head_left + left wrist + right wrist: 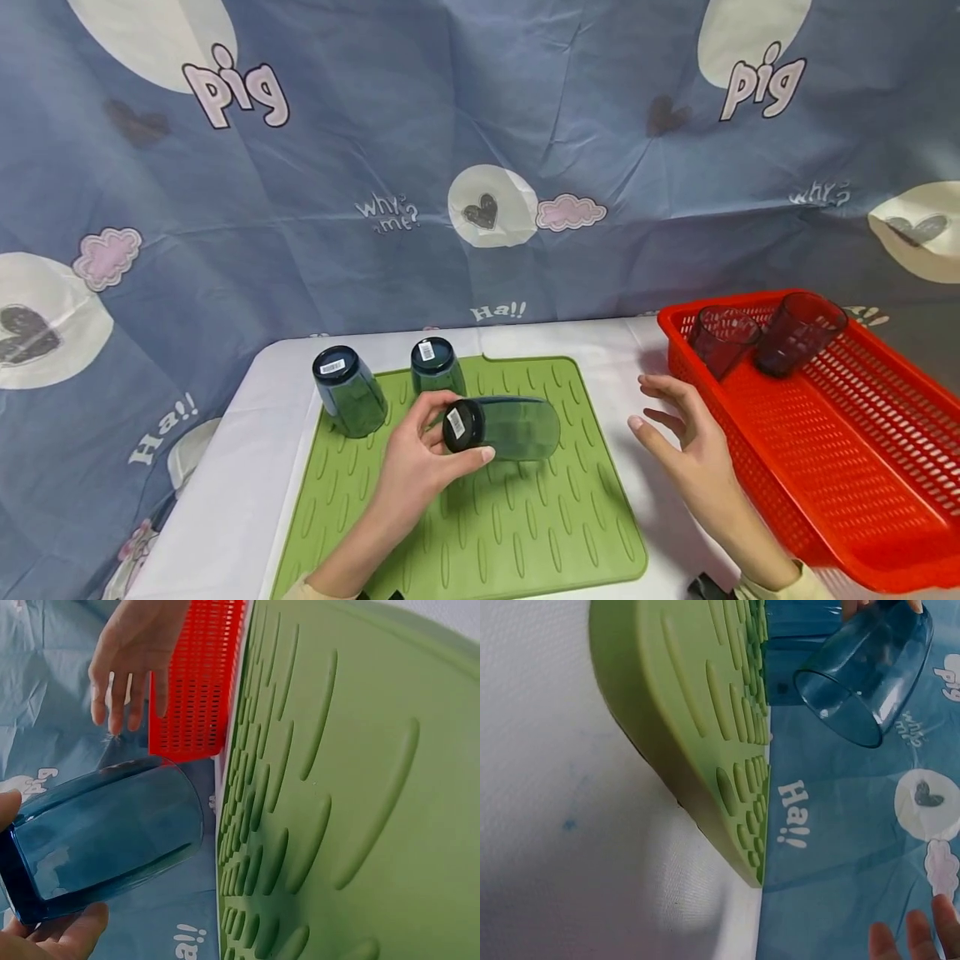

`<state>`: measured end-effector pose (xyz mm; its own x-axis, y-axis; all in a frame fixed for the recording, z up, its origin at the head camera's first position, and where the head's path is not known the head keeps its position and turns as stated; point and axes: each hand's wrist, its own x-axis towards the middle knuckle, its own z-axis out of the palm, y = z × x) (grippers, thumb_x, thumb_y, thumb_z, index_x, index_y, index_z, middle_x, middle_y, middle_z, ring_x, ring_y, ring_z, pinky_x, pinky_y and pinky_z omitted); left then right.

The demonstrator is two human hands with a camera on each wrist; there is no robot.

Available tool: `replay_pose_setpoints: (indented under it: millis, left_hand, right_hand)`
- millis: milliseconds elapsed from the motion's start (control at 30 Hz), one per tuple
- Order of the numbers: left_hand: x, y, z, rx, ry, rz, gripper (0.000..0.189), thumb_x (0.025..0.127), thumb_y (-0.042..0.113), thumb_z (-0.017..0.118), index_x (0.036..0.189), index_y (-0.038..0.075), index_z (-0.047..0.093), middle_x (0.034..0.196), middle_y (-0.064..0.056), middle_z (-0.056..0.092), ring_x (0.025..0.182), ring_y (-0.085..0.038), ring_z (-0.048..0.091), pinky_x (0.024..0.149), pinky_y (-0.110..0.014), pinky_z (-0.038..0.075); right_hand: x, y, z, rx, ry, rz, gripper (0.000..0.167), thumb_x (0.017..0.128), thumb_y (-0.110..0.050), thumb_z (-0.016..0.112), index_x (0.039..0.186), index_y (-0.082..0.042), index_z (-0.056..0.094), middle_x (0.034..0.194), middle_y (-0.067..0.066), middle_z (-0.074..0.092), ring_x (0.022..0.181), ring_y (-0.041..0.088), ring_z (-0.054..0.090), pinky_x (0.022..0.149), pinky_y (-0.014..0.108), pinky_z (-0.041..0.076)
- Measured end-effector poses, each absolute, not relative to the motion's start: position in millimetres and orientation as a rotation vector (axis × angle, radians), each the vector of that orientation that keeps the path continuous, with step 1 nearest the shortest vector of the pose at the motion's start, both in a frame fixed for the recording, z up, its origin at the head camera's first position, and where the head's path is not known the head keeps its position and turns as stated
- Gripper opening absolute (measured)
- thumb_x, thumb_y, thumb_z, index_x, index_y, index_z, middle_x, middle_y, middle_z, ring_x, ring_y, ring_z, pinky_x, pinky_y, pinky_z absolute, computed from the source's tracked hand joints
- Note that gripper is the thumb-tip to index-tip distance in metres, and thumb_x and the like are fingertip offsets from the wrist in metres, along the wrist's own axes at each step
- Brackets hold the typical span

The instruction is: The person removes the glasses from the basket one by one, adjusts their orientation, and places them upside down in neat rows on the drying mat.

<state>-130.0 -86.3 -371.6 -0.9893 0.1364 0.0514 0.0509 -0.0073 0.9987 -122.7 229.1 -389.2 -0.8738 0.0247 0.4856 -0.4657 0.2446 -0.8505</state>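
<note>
My left hand [423, 454] grips a blue drinking glass [521, 427] by its dark base, which carries a white barcode label. The glass is tipped on its side above a green ridged mat [480, 533], its mouth pointing right. In the left wrist view, thumb and fingers pinch the base end of the glass [112, 832]. To the right, between mat and basket, my right hand [690, 450] hovers with its fingers apart and holds nothing. Two more blue glasses stand upside down on the mat's far part, one at the left [350, 396] and one behind the held glass [437, 367].
A red plastic basket [750, 442] stands on the right of the white-covered table [225, 492]. Two dark-looking glasses lean inside its far end, one at the left [720, 342] and one at the right [798, 333]. Behind the table hangs a blue printed cloth [420, 150].
</note>
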Motion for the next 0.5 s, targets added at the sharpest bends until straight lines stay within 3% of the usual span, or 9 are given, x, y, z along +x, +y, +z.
replay_pose_setpoints:
  millis: [300,500]
  left_hand:
    - [-140.7,-77.6,-372.4,0.286,2.285,2.084,0.064,0.071,0.015,0.088,0.125,0.018,0.055,0.12,-0.005,0.063,0.102,-0.02,0.066,0.092,-0.037,0.052]
    - [-150.1,-72.9,-374.9,0.323,2.323,2.06,0.063,0.071,0.018,0.089,0.124,0.02,0.055,0.118,-0.003,0.064,0.102,-0.017,0.066,0.093,-0.037,0.051]
  right_hand:
    - [-125.0,229.0,-391.9,0.38,-2.144,1.662,0.051,0.087,0.008,0.068,0.134,0.002,0.048,0.132,0.013,0.052,0.121,0.023,0.049,0.095,0.025,0.046]
    - [-126.5,230.6,-394.6,0.355,-2.161,1.641,0.051,0.087,0.007,0.069,0.134,0.0,0.049,0.132,0.011,0.053,0.12,0.02,0.052,0.095,0.025,0.047]
